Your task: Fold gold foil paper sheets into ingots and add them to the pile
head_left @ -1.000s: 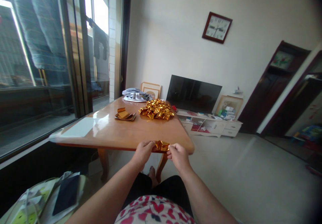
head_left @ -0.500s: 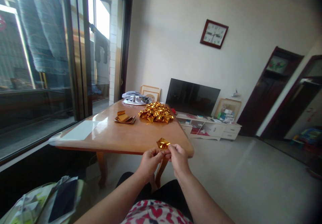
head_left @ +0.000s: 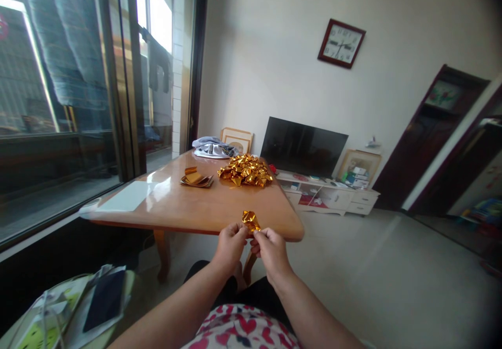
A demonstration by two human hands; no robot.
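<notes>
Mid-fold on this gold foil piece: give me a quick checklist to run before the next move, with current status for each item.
1. Gold foil piece pinched by both hands: ok, left hand and right hand both grip its lower edge.
2. Piece in clear view: ok, it stands above the fingertips.
3. Fold shape correct: cannot tell, too small and crumpled.
4. Pile of folded gold pieces on the wooden table: ok, apart from the hands.
5. Stack of flat foil sheets present: ok, left of the pile.
</notes>
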